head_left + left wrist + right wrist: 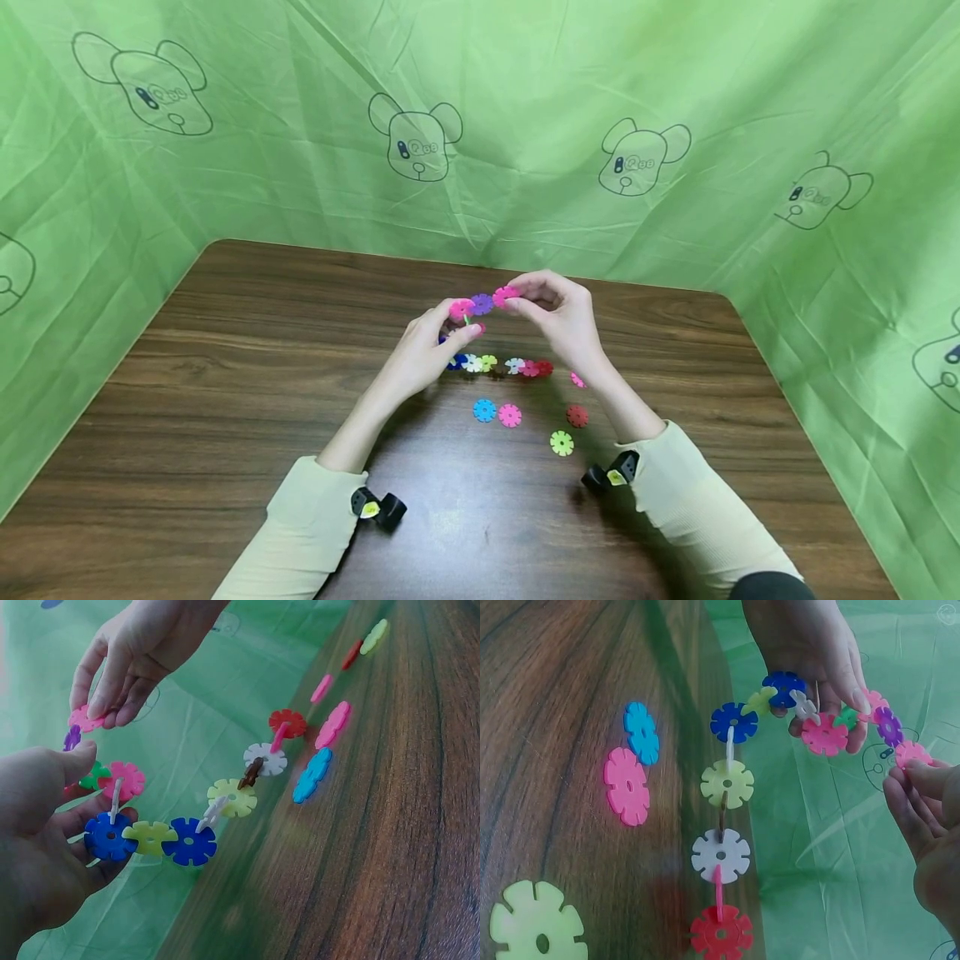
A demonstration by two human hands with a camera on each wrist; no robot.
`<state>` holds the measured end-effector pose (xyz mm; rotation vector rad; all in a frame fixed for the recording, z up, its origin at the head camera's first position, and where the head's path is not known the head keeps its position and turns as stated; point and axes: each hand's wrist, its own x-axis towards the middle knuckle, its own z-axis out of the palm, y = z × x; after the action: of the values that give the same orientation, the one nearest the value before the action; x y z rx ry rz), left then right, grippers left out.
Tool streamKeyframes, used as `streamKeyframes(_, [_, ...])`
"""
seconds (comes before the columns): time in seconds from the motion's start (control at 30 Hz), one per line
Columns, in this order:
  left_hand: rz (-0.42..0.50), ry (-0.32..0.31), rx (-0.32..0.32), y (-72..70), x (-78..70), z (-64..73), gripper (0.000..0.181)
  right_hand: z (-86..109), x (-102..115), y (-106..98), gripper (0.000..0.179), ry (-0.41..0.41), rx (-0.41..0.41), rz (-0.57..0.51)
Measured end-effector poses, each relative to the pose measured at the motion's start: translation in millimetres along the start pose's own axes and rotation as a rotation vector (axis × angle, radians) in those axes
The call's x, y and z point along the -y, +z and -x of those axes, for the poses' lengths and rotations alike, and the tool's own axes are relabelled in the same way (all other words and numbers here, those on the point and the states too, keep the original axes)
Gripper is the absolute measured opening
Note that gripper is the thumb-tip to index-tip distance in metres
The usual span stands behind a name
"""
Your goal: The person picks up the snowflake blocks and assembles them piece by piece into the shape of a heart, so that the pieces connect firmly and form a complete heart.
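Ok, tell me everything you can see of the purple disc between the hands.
The purple disc is a small, thin round with notches cut around its rim, apparently plastic. It is a link in the chain, joined between two pink discs: one pinched by the right hand, the other at the left hand. It is held up off the table. Whether the left thumb touches it, I can't tell.

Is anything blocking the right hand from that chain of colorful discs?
Nothing visible: the right hand pinches the pink disc beside the purple one, while the left hand holds the chain. The loose discs lie apart on the table.
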<state>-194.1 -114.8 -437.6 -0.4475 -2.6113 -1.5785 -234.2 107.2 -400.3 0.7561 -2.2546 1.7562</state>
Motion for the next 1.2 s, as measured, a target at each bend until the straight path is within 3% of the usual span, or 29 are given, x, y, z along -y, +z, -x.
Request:
streamKeyframes(0.47, [0.025, 0.006, 0.013, 1.1, 1.4, 0.3, 0.037, 1.2, 0, 3, 0.016, -0.001, 0.027, -0.017])
streamKeyframes(0.97, [0.183, 0.033, 0.052, 2.5, 6.2, -0.1, 0.031, 3.0, -4, 13, 0.014, -0.007, 0.067, -0.044])
streamKeyframes(1.2, [0.158, 0.059, 0.059, 2.1, 6.6, -0.1, 0.026, 3.2, -3, 15, 0.011, 0.002, 0.073, -0.034])
